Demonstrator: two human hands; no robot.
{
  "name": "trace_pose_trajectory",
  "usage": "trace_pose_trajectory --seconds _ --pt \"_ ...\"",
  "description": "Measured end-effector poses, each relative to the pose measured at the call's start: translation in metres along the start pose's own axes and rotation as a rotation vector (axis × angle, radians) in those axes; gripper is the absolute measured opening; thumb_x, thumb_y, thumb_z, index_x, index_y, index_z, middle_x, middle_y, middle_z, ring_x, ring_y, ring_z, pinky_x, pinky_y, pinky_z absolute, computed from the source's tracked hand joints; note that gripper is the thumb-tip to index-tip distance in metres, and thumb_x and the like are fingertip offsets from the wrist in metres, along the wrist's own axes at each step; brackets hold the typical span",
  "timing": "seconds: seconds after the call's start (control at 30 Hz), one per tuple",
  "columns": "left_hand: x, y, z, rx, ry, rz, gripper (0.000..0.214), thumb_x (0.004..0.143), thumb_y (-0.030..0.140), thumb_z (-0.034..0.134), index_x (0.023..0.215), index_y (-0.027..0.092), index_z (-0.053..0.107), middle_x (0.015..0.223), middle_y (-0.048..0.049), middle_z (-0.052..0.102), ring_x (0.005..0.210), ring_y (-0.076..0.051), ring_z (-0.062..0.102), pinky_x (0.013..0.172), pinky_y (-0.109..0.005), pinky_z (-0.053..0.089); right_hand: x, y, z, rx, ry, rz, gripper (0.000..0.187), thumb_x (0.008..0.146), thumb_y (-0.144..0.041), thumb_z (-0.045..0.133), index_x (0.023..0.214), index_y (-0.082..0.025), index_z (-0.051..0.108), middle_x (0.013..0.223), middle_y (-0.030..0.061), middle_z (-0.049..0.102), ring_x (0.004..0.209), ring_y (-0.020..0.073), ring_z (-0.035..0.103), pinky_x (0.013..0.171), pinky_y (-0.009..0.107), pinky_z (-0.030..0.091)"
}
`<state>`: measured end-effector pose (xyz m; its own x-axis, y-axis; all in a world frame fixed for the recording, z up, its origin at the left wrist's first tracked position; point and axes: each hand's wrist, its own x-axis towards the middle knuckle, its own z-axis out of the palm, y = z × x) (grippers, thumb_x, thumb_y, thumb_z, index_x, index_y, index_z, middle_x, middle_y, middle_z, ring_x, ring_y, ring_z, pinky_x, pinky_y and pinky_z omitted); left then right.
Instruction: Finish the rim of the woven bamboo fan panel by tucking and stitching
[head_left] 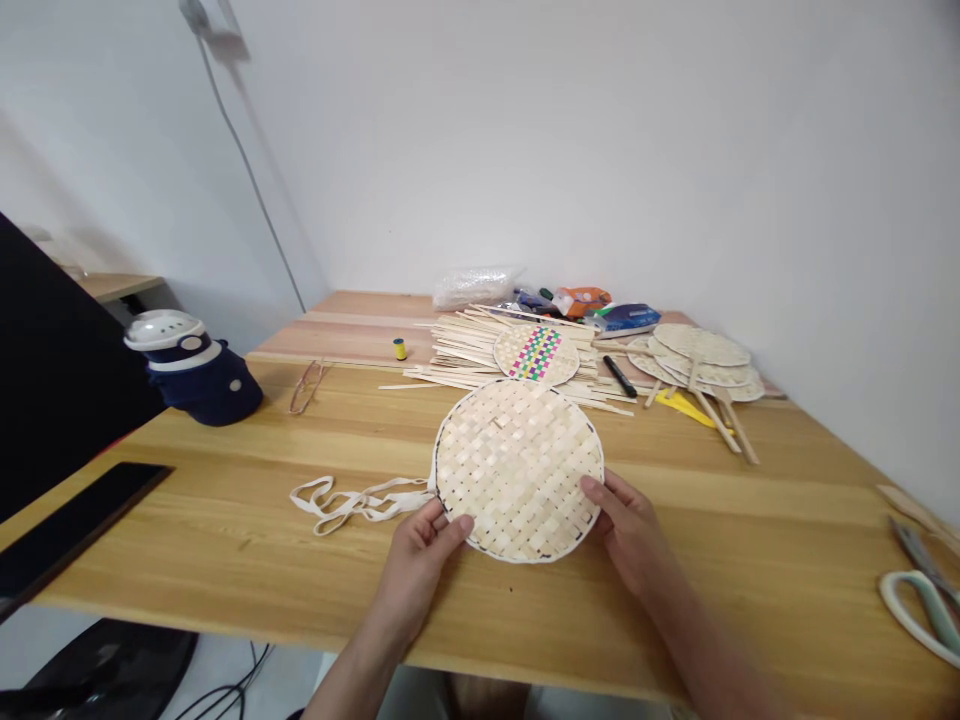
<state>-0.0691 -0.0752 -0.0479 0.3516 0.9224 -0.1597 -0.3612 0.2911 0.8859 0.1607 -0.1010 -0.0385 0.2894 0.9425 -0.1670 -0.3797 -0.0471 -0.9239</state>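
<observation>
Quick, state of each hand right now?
Left hand: closed, holding the woven disc by its lower left edge.
Right hand: closed, holding its right edge.

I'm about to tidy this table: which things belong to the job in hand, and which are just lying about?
Likely the job: woven disc, held by left hand and right hand; white tape running from its rim; pale strips; thread spool; scissors.

Probably just lying about: blue-and-white container; bubble wrap; orange packet.

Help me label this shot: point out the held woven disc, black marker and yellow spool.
Held woven disc [519,470], head view: middle of its face.
Black marker [619,377], head view: mid-barrel.
Yellow spool [400,350], head view: its side.
</observation>
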Motion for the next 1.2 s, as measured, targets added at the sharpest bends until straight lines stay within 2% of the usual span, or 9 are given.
trace_pose_trajectory --seconds 0.17,0.3,0.5,0.77,1.03,1.2 --pt "0.0008 -0.0016 0.0017 -0.033 0.005 0.054 0.037 0.079 0.029 0.073 0.112 0.014 0.068 0.11 -0.0121 0.073 0.098 -0.026 0.069 0.089 -0.037 0.051 0.0003 -0.0022 0.0027 0.024 0.012 -0.026 0.036 0.064 -0.042 0.082 0.094 -0.023 0.075 0.095 0.0039 0.075 0.084 0.0235 0.066 0.067 0.031 0.053" --pt "0.0007 -0.0014 0.0019 -0.026 -0.015 0.065 0.037 0.078 0.028 0.073 0.112 0.014 0.068 0.112 -0.0126 0.072 0.101 -0.027 0.068 0.093 -0.04 0.05 0.0017 -0.0011 0.0013 -0.001 0.017 -0.033 0.035 0.062 -0.041 0.084 0.09 -0.023 0.075 0.09 0.0031 0.075 0.078 0.0211 0.065 0.063 0.028 0.052" --pt "-0.0018 0.0055 0.0077 0.002 -0.028 0.085 0.044 0.075 0.027 0.075 0.116 0.016 0.066 0.12 -0.0128 0.069 0.11 -0.027 0.064 0.099 -0.038 0.046 0.0016 -0.0016 0.0017 0.005 0.071 -0.068 0.038 0.059 -0.043 0.084 0.089 -0.023 0.075 0.088 0.0024 0.075 0.077 0.0227 0.065 0.067 0.033 0.054" --pt "0.0002 0.0032 0.0029 0.013 -0.067 0.103 0.04 0.076 0.025 0.074 0.115 0.016 0.066 0.121 -0.0131 0.068 0.111 -0.027 0.063 0.099 -0.038 0.045 -0.0002 -0.0041 0.0044 0.002 0.08 -0.073 0.039 0.057 -0.043 0.085 0.088 -0.021 0.074 0.088 0.0034 0.075 0.079 0.026 0.066 0.072 0.039 0.054" --pt "0.0 0.0019 0.0032 0.006 -0.047 0.114 0.043 0.075 0.024 0.075 0.116 0.016 0.064 0.12 -0.0138 0.068 0.11 -0.028 0.064 0.1 -0.039 0.045 0.0 -0.0045 0.0048 0.011 0.066 -0.077 0.039 0.057 -0.042 0.085 0.089 -0.022 0.074 0.088 0.003 0.075 0.081 0.0259 0.066 0.073 0.038 0.053" --pt "-0.0004 0.0023 0.0035 0.013 -0.056 0.114 0.044 0.075 0.025 0.075 0.116 0.016 0.064 0.12 -0.0133 0.068 0.111 -0.027 0.064 0.1 -0.039 0.045 -0.0006 -0.005 0.0046 0.001 0.066 -0.102 0.037 0.058 -0.042 0.084 0.087 -0.021 0.074 0.087 0.003 0.075 0.078 0.0231 0.064 0.07 0.034 0.051"
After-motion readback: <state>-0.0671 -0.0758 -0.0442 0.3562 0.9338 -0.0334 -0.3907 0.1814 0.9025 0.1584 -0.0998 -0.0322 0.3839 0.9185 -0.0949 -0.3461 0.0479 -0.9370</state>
